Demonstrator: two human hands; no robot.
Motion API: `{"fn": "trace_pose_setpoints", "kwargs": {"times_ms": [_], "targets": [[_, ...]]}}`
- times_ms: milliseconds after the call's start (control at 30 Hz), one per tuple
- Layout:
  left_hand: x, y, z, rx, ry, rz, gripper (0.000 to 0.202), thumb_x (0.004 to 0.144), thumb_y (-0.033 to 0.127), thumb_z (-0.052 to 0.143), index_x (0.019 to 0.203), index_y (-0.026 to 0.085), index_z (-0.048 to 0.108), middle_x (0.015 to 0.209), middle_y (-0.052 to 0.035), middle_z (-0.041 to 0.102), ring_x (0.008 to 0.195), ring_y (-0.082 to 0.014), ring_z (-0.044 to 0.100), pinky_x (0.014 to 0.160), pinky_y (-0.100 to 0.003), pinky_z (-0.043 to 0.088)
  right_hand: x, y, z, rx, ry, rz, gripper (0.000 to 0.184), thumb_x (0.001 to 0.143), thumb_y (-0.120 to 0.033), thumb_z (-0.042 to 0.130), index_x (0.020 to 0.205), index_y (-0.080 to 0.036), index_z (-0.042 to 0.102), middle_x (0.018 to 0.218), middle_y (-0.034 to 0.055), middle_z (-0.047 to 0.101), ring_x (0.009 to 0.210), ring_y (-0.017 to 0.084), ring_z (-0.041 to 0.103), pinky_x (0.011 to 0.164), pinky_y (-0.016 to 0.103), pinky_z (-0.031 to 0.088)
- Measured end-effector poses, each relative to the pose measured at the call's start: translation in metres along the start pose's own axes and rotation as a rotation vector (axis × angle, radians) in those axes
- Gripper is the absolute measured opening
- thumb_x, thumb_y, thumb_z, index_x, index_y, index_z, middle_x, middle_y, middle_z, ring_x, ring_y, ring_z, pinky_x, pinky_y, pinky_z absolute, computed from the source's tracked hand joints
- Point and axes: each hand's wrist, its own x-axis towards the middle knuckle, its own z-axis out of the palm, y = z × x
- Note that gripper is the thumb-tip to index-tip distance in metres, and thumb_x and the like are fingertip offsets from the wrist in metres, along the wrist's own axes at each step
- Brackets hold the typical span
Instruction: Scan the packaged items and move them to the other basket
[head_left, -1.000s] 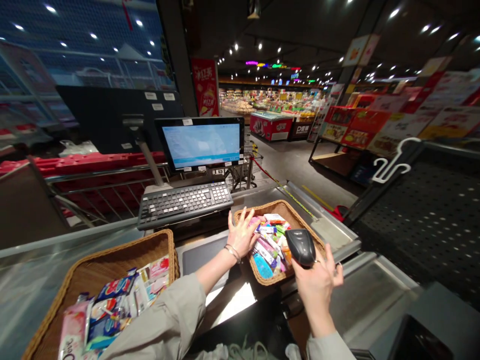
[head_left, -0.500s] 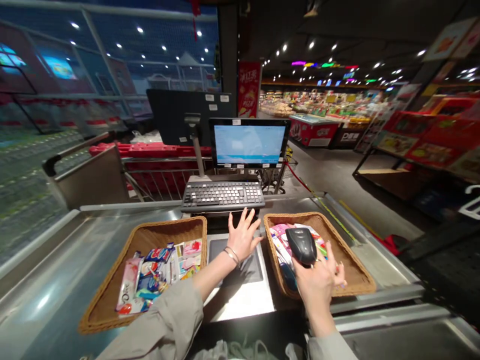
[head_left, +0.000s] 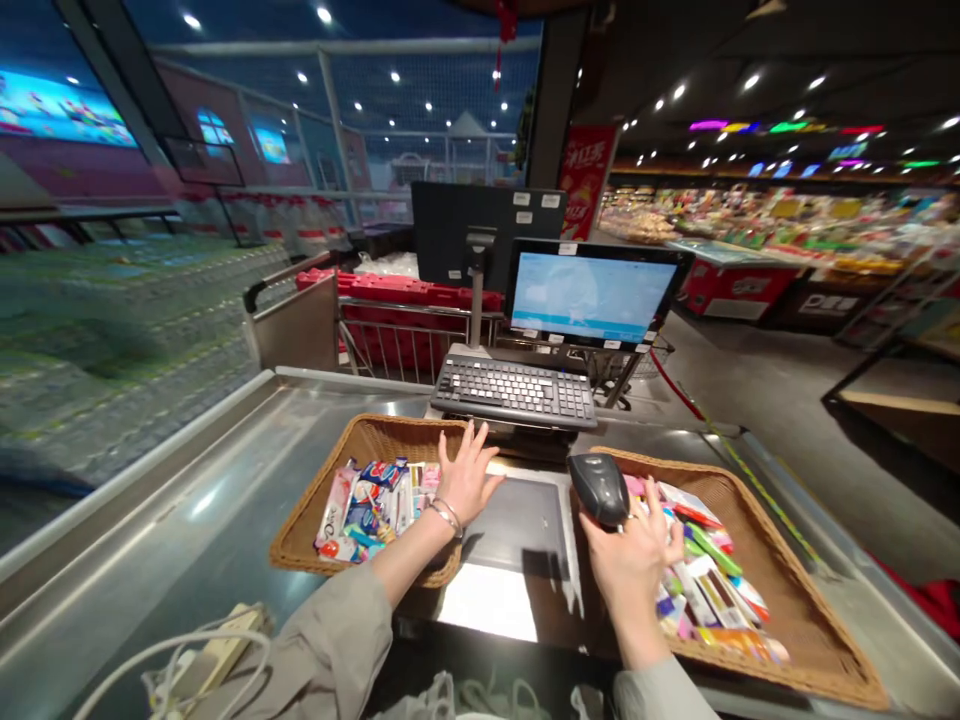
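My left hand point(head_left: 466, 474) is open with the fingers spread, hovering over the right edge of the left wicker basket point(head_left: 339, 462), which holds several snack packets point(head_left: 369, 505). A bracelet sits on that wrist. My right hand point(head_left: 631, 560) is closed around a black barcode scanner point(head_left: 598, 487), held above the left part of the right wicker basket point(head_left: 795, 600). Colourful packets point(head_left: 705, 580) lie in that basket. Between the baskets lies a flat dark scan plate point(head_left: 517, 525) set into the steel counter.
A black keyboard point(head_left: 517, 390) and a lit monitor point(head_left: 592, 297) stand behind the baskets. A power strip with white cables point(head_left: 202, 660) lies at the near left of the steel counter point(head_left: 187, 510). Red carts point(head_left: 405, 320) and store shelves lie beyond.
The view has swung left. My left hand has moved from the right basket across the scan plate to the left basket's edge. My right hand still holds the scanner.
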Motion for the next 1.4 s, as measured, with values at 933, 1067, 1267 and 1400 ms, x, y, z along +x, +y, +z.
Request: {"fn": "trace_pose_setpoints", "kwargs": {"times_ms": [933,1067,1267,1400], "targets": [[-0.065,-0.126,-0.001,0.125,-0.299,-0.222,0.039,0.084,0.03,0.067,0.123,0.027,0.064,0.158,-0.0118,0.034,0.149,-0.035,0.023,0.115,-0.07,0.009,-0.028,-0.044,0.044,0.111,-0.227,-0.132,0.035,0.081,-0.05,0.05,0.088,-0.022,0.069,0.105,0.0098,0.073,0.13,0.032,0.048,0.11,0.056,0.017],[-0.061,-0.135,0.01,0.128,-0.403,-0.139,0.04,0.078,0.031,0.074,0.117,0.029,0.068,0.16,-0.0125,0.031,0.149,-0.0369,0.02,0.113,-0.072,0.011,-0.031,-0.043,0.046,0.096,-0.241,-0.121,0.035,0.079,-0.052,0.05,0.084,-0.023,0.068,0.103,0.0086,0.074,0.129,0.032,0.048,0.11,0.056,0.016],[-0.056,-0.143,0.032,0.085,-0.55,-0.016,0.036,0.071,0.033,0.081,0.107,0.03,0.072,0.16,-0.0086,0.03,0.15,-0.0371,0.016,0.114,-0.071,0.007,-0.033,-0.042,0.046,0.079,-0.271,-0.103,0.039,0.079,-0.053,0.048,0.09,-0.022,0.068,0.108,0.0101,0.072,0.128,0.032,0.048,0.11,0.055,0.016],[-0.053,-0.144,0.043,0.048,-0.608,0.018,0.03,0.068,0.032,0.083,0.097,0.029,0.074,0.159,-0.0076,0.033,0.15,-0.0359,0.015,0.115,-0.069,0.005,-0.036,-0.036,0.049,0.061,-0.262,-0.107,0.039,0.078,-0.055,0.048,0.084,-0.022,0.067,0.101,0.0111,0.073,0.125,0.033,0.05,0.108,0.056,0.018]]}}
